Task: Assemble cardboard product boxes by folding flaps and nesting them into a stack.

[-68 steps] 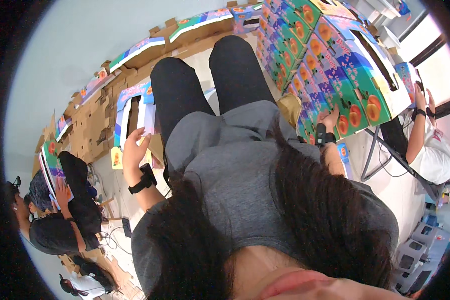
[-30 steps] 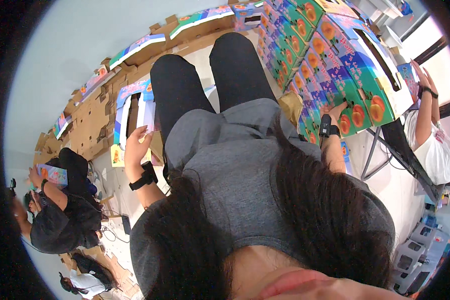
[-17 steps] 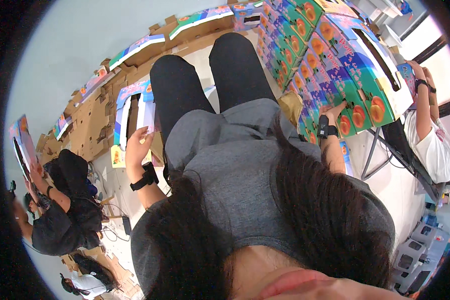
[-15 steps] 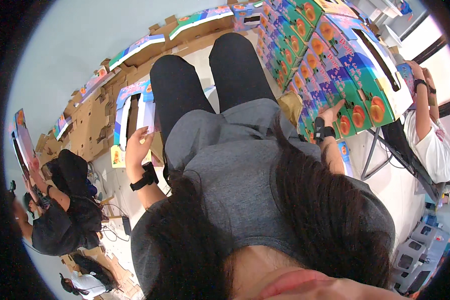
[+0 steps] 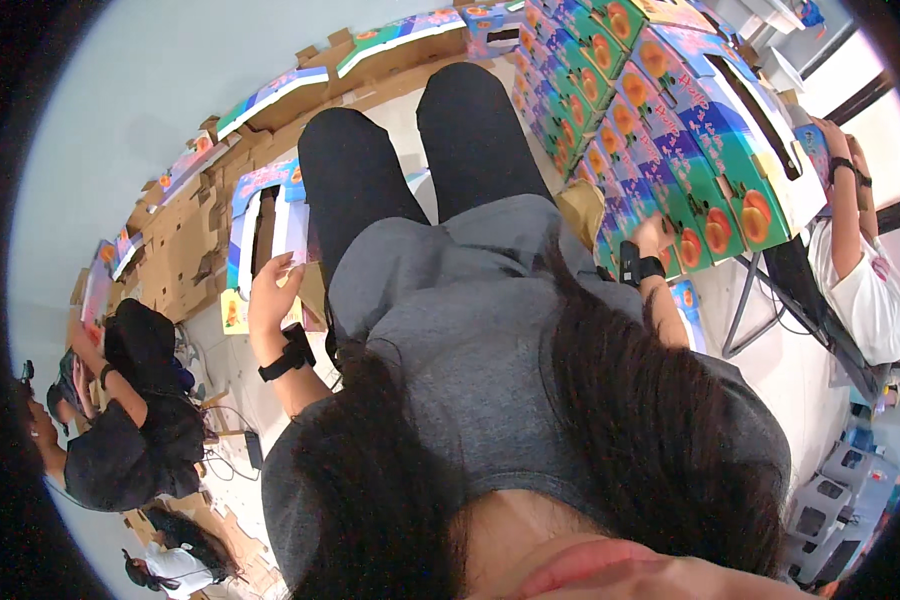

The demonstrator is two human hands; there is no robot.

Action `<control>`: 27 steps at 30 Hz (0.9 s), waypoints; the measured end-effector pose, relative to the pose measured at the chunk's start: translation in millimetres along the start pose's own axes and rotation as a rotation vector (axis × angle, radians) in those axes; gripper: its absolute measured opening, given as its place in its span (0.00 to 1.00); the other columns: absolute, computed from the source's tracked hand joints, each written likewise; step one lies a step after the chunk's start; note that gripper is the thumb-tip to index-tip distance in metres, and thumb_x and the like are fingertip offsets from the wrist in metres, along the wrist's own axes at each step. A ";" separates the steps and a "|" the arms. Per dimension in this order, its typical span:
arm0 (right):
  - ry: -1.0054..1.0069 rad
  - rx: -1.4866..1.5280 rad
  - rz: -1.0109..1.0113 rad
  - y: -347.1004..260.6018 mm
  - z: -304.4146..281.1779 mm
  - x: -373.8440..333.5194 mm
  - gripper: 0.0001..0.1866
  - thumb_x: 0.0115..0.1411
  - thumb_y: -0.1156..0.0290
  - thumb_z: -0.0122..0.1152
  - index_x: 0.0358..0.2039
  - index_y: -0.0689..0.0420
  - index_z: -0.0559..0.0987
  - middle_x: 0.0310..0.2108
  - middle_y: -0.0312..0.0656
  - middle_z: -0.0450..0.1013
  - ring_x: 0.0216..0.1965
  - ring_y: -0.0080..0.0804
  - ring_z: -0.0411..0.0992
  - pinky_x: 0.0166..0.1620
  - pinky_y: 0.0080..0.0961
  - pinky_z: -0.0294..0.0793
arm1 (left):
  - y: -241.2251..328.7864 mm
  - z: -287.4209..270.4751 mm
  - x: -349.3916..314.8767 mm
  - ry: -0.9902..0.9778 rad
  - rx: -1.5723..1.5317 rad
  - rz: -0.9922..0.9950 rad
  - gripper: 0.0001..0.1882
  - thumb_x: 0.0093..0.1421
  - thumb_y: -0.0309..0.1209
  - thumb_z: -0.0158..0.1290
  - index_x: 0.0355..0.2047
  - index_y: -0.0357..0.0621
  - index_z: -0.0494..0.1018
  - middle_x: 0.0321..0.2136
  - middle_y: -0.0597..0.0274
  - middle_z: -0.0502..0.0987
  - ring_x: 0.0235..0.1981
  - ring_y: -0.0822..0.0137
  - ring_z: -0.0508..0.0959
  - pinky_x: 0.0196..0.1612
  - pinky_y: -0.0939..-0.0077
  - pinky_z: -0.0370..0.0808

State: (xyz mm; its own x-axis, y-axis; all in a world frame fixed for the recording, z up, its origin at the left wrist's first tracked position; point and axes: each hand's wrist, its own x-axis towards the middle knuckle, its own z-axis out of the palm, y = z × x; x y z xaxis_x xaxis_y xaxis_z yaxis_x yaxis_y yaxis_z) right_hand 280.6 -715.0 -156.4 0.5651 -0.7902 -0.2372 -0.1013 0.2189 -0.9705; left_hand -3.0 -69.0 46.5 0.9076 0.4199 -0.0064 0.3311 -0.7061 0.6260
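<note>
Box stack (image 5: 705, 165), contents hidden; left hand (image 5: 273, 293) unclenched at carton (image 5: 291, 228); right hand (image 5: 653, 237): grip unclear.

Own hands: two, left hand (image 5: 273, 293) and right hand (image 5: 652, 238). Wrist devices (image 5: 296, 348): two, one per arm. Black-clad legs (image 5: 355, 165): two. Slotted carton (image 5: 291, 228) beside left hand: one. Yellow-edged carton (image 5: 233, 312) just below it: one. Stacked peach-print cartons (image 5: 670, 165) on right: many, overlapping, exact number unclear. Printed cartons along wall (image 5: 400, 43): at least five. Brown cardboard pieces (image 5: 175, 245): several, too overlapped to count. Co-workers: at least three, black-clothed person (image 5: 120, 455), white-topped person (image 5: 175, 570), white-shirted person (image 5: 865, 300).
</note>
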 end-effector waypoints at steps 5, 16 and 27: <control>-0.045 -0.042 -0.226 -13.2 -4.2 -45.0 0.29 0.60 0.67 0.60 0.58 0.67 0.65 0.52 0.57 0.70 0.51 0.46 0.71 0.56 0.36 0.67 | 15.6 -0.1 -3.0 -0.010 0.034 -0.026 0.25 0.58 0.36 0.59 0.53 0.36 0.75 0.47 0.45 0.80 0.49 0.55 0.80 0.53 0.65 0.74; -0.257 -0.425 -0.223 -47.7 -15.9 -70.2 0.45 0.59 0.66 0.59 0.70 0.67 0.47 0.48 0.56 0.73 0.46 0.37 0.73 0.52 0.30 0.70 | -2.6 6.3 -1.2 -0.004 0.011 -0.022 0.25 0.58 0.38 0.59 0.52 0.35 0.76 0.47 0.44 0.80 0.50 0.54 0.80 0.54 0.64 0.73; -0.480 -0.541 -0.342 -54.3 -29.2 -60.0 0.43 0.60 0.64 0.62 0.70 0.60 0.52 0.50 0.51 0.76 0.50 0.38 0.75 0.53 0.31 0.72 | 1.7 5.4 -2.9 -0.035 0.071 0.013 0.26 0.61 0.38 0.59 0.54 0.32 0.73 0.47 0.48 0.80 0.48 0.60 0.79 0.51 0.67 0.74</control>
State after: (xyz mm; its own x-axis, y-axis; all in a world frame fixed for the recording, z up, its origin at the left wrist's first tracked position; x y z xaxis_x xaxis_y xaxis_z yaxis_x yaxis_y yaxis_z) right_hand 228.3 -696.3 -90.8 0.9150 -0.4035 0.0023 -0.1724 -0.3961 -0.9019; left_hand -3.6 -74.5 43.3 0.9199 0.3912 -0.0268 0.3356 -0.7502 0.5697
